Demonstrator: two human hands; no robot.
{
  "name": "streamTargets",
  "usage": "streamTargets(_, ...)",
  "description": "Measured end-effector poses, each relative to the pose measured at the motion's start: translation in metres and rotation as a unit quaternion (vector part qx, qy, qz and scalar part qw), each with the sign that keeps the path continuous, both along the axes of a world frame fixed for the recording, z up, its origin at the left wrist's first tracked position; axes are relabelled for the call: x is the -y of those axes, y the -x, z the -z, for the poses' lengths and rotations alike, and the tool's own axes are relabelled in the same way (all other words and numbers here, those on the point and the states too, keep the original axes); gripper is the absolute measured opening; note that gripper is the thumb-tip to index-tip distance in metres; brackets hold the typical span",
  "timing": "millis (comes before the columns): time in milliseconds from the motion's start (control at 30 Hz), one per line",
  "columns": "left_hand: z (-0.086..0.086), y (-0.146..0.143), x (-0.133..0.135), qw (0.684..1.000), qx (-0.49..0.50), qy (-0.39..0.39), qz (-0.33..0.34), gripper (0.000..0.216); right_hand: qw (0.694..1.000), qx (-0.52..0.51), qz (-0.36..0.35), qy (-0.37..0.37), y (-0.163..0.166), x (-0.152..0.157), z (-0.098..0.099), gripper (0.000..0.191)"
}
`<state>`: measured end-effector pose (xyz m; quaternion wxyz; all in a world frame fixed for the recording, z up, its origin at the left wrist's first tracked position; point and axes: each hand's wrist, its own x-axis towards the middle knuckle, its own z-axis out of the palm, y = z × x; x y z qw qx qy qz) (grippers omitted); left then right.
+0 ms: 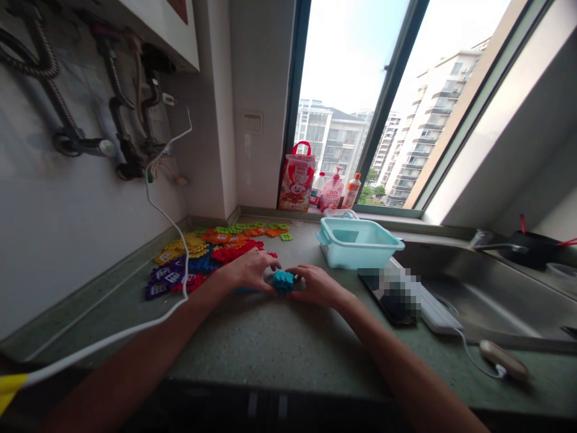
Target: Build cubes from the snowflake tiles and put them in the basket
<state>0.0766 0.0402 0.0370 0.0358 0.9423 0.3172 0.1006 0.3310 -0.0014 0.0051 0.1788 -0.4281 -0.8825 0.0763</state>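
A small stack of bright blue notched plastic building pieces (283, 281) is between my two hands, just above or on the counter; I cannot tell which. My left hand (250, 270) curls its fingers and thumb around the left side of the stack. From the right, my right hand (318, 285) closes on it with thumb and fingertips. Close behind my left hand lie red pieces (229, 254) of the same kind. Part of a light blue thing (246, 290) shows under my left wrist, mostly hidden.
Purple (157, 287), yellow (187, 245), orange (225, 239) and green pieces (238, 228) spread over the back left. A turquoise plastic tub (360, 255) stands right of centre, near a dark phone (392, 300), white power strip (435, 310) and sink (505, 288). A white cable (112, 343) crosses at left.
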Motion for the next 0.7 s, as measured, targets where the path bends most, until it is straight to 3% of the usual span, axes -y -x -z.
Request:
streamTargets(67, -0.003, 0.004, 0.000, 1.000, -0.003, -0.016, -0.007, 0.049, 1.000, -0.008, 0.017, 0.015, -0.005, 0.000, -0.004, 0.060)
streamTargets(167, -0.003, 0.006, -0.001, 1.000, -0.011, -0.021, 0.000, 0.032, 0.997, 0.031, 0.056, 0.038, -0.010, 0.003, -0.011, 0.040)
streamTargets(300, 0.003, 0.001, 0.001, 0.999, -0.017, -0.009, 0.029, 0.014, 0.995, 0.083, 0.049, 0.034, -0.007, 0.006, -0.014, 0.025)
streamTargets(433, 0.008, -0.006, 0.002, 0.999, -0.014, 0.004, 0.041, 0.011, 0.995, 0.083, 0.045, 0.026, -0.005, 0.006, -0.013, 0.015)
streamTargets(700, 0.008, -0.010, 0.004, 0.999, -0.009, 0.011, 0.041, 0.015, 0.993, 0.103, 0.060, 0.004, -0.010, 0.004, -0.015, 0.015)
